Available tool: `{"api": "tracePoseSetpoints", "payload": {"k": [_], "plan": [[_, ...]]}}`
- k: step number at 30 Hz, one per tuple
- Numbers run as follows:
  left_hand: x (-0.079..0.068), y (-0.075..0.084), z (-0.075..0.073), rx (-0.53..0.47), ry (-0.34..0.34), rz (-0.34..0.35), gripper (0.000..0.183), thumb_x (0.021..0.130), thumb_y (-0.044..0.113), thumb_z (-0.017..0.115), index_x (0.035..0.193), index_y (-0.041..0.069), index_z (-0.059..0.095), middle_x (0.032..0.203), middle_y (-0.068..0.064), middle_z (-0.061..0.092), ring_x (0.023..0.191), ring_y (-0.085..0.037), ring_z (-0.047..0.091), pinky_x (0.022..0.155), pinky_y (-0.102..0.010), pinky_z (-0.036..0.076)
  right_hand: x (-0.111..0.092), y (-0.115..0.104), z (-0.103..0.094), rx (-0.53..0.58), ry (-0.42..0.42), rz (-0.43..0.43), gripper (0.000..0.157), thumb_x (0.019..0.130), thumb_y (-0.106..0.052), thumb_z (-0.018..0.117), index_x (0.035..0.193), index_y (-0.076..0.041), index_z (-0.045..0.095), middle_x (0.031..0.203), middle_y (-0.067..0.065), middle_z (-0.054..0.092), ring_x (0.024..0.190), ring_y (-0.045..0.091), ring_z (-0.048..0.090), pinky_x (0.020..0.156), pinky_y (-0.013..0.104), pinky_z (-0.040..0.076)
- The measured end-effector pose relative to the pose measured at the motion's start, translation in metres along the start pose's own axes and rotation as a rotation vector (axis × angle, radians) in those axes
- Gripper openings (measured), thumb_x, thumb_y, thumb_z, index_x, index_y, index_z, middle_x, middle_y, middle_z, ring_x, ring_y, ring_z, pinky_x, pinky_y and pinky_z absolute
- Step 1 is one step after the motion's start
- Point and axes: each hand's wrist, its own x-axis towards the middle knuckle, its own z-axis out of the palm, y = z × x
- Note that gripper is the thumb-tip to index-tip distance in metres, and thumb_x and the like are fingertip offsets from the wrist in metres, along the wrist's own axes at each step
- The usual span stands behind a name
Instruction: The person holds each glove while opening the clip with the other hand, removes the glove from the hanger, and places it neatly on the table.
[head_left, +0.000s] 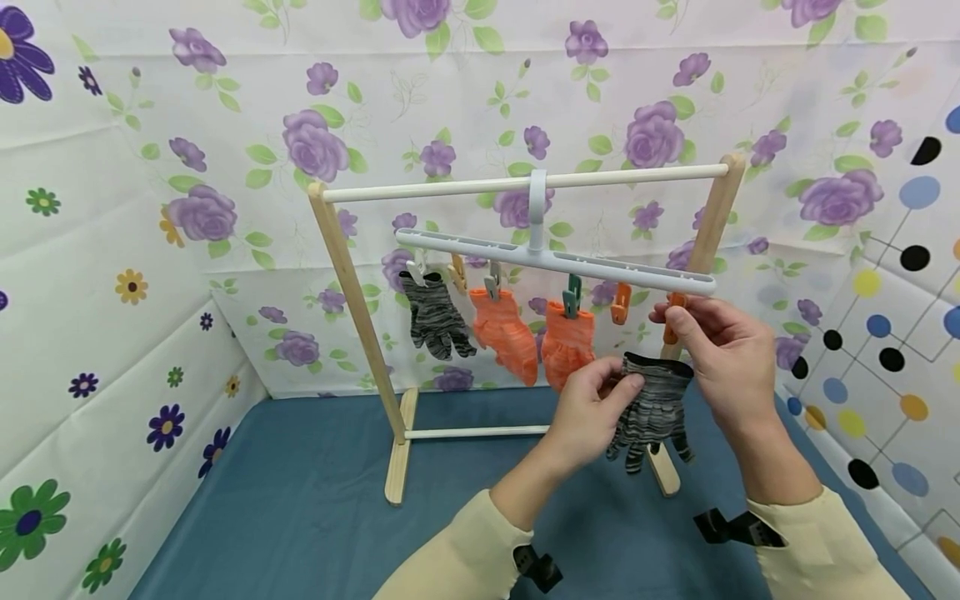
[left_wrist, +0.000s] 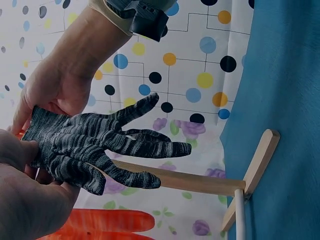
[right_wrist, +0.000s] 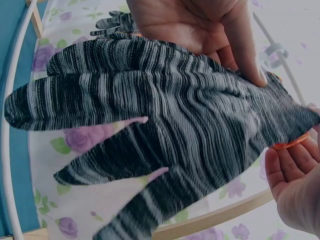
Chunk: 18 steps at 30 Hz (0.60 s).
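My left hand (head_left: pixel 592 408) pinches the cuff edge of a grey-and-black striped knit glove (head_left: pixel 654 408), which hangs fingers down. Just above it, my right hand (head_left: pixel 723 350) holds an orange clothespin (head_left: pixel 675 310) at the right end of a pale grey hanger (head_left: pixel 555 260). The left wrist view shows the glove (left_wrist: pixel 100 145) spread sideways, with my left thumb at its cuff. In the right wrist view the glove (right_wrist: pixel 165 95) fills the middle. There my right fingers (right_wrist: pixel 295 155) are beside the cuff, and an orange bit of the clothespin shows under it.
The hanger hooks over the white bar (head_left: pixel 630 177) of a wooden rack (head_left: pixel 360 317) and tilts down rightward. From its clips hang another striped glove (head_left: pixel 435 315) and two orange gloves (head_left: pixel 504 329). Spare clothespins (head_left: pixel 620 303) hang between. Blue cloth (head_left: pixel 300 500) covers the table.
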Motion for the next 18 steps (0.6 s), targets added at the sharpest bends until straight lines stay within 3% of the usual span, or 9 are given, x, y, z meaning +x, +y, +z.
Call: {"api": "tracePoseSetpoints", "payload": {"k": [10,18], "plan": [[-0.009,-0.001,-0.013,-0.019,0.032,-0.011,0.018,0.11,0.016,0.061,0.103,0.001,0.067,0.082,0.001,0.055,0.072,-0.007,0.048,0.066,-0.023,0.041,0.0,0.002,-0.002,-0.002,-0.041,0.01,0.028,0.104,-0.009,0.07,0.129,0.004,0.072,0.113,0.011,0.078,0.099,0.02,0.073,0.089,0.022,0.055],[-0.018,0.0,-0.029,-0.014,0.037,-0.033,0.019,0.111,0.015,0.06,0.114,-0.001,0.07,0.091,-0.001,0.062,0.076,-0.008,0.052,0.07,-0.024,0.043,0.0,0.003,-0.004,0.051,-0.043,0.015,0.031,0.104,-0.007,0.069,0.132,0.004,0.07,0.114,0.011,0.077,0.106,0.02,0.074,0.09,0.022,0.057]]}}
